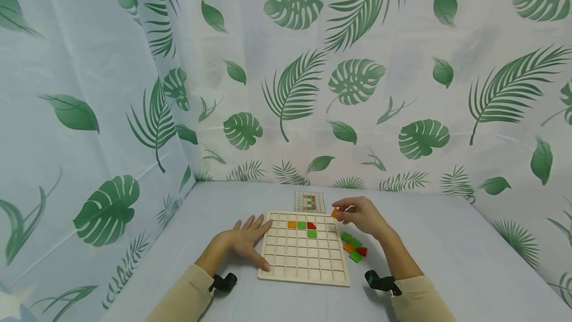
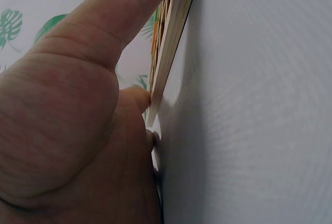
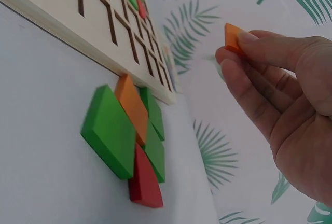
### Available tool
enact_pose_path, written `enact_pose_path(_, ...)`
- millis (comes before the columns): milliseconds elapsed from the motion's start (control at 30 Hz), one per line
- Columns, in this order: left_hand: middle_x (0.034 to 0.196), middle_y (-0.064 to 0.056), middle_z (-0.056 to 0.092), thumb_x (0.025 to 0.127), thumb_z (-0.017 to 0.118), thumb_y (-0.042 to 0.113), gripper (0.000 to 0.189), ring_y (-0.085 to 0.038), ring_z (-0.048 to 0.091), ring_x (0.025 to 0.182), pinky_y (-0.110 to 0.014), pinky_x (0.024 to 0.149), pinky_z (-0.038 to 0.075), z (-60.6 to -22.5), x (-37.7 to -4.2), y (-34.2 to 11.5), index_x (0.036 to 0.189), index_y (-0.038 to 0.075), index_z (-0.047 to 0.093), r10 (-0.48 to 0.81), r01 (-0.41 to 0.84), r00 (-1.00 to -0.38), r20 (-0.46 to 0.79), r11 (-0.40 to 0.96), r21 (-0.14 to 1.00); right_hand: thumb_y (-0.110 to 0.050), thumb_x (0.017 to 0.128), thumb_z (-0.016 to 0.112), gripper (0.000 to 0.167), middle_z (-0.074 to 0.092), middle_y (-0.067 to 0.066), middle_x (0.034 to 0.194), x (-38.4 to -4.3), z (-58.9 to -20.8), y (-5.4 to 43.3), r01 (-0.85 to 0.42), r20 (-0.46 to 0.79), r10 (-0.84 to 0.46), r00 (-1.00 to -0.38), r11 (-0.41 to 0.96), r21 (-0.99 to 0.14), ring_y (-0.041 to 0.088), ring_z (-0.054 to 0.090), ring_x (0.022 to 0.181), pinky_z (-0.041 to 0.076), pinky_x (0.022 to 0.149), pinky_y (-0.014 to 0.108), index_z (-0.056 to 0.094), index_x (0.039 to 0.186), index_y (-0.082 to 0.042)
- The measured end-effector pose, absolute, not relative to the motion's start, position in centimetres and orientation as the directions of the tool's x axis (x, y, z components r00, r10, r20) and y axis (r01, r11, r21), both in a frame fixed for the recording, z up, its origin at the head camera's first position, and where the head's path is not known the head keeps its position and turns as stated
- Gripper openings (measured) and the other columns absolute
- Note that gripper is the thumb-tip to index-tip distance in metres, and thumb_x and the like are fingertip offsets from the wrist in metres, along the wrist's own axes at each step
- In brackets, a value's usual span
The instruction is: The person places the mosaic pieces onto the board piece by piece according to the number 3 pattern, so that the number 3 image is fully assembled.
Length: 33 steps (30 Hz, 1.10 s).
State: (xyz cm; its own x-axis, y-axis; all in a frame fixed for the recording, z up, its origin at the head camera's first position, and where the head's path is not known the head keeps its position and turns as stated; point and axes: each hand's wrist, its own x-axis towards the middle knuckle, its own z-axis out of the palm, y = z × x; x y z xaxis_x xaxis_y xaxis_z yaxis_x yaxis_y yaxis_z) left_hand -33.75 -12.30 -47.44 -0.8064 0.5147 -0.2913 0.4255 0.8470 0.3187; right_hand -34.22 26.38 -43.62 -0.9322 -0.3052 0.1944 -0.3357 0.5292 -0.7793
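Note:
My right hand (image 1: 361,215) pinches an orange tile (image 3: 233,36) between thumb and fingers, raised beside the far right corner of a wooden grid board (image 1: 304,257). With its fingers spread, my left hand (image 1: 243,240) rests along the board's left edge, the thumb at the near left corner. In the board's upper rows sit an orange tile (image 1: 292,224), a green tile (image 1: 302,225), a red tile with a curved edge (image 1: 311,225) and, below that one, another green tile (image 1: 312,234).
Right of the board lies a loose cluster of green tiles (image 3: 109,133), an orange tile (image 3: 132,109) and a red tile (image 3: 145,182). A small pattern card (image 1: 310,202) with a coloured grid lies behind the board. Leaf-printed curtains (image 1: 295,88) hang around the table (image 1: 241,195).

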Motion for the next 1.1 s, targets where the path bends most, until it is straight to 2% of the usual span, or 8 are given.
enact_pose_path(133,0.177,-0.007,-0.003,0.067,0.078,0.083,0.135,-0.034,-0.006,0.164,-0.067,0.127,-0.001,-47.4,-33.7,-12.3,0.169,0.028,0.009,0.518,0.429,-0.804,-0.293,0.845,0.319,-0.004,0.098,0.069,0.023,0.072,0.016,0.105,-34.3,-43.9,25.6,-0.372,0.213,-0.346,-0.914,0.499,-0.783,0.041,0.074,0.086,0.065,0.075,0.039,0.075,0.120,0.000)
enact_pose_path(333,0.177,-0.008,-0.002,0.067,0.078,0.083,0.135,-0.035,-0.006,0.163,-0.067,0.127,-0.001,-47.4,-33.7,-12.3,0.169,0.027,0.009,0.519,0.430,-0.805,-0.289,0.844,0.320,-0.006,0.098,0.071,0.024,0.072,0.013,0.104,-34.3,-44.1,24.4,-0.376,0.186,-0.392,-0.901,0.489,-0.787,0.039,0.075,0.090,0.065,0.076,0.034,0.075,0.121,0.000)
enact_pose_path(700,0.177,-0.009,-0.002,0.067,0.078,0.083,0.136,-0.036,-0.005,0.163,-0.067,0.127,0.000,-47.3,-33.6,-12.3,0.169,0.026,0.009,0.517,0.431,-0.806,-0.288,0.846,0.313,-0.005,0.097,0.071,0.023,0.074,0.007,0.106,-34.2,-44.4,22.8,-0.386,0.151,-0.426,-0.892,0.547,-0.743,0.018,0.073,0.086,0.063,0.076,0.028,0.077,0.120,-0.002)
enact_pose_path(967,0.177,-0.009,-0.002,0.067,0.078,0.082,0.136,-0.036,-0.005,0.163,-0.068,0.126,-0.001,-47.3,-33.6,-12.4,0.169,0.026,0.009,0.523,0.430,-0.803,-0.286,0.841,0.328,-0.005,0.097,0.072,0.023,0.075,0.005,0.103,-34.0,-44.6,22.4,-0.381,0.144,-0.418,-0.897,0.564,-0.733,0.016,0.071,0.083,0.062,0.073,0.026,0.078,0.119,-0.004)
enact_pose_path(1100,0.177,-0.009,-0.002,0.066,0.078,0.082,0.136,-0.036,-0.005,0.163,-0.068,0.126,-0.001,-47.3,-33.6,-12.3,0.169,0.026,0.009,0.521,0.428,-0.804,-0.285,0.841,0.331,-0.006,0.097,0.073,0.023,0.074,0.006,0.101,-34.1,-44.7,22.2,-0.387,0.143,-0.434,-0.890,0.548,-0.741,0.020,0.073,0.083,0.063,0.073,0.029,0.077,0.119,-0.003)
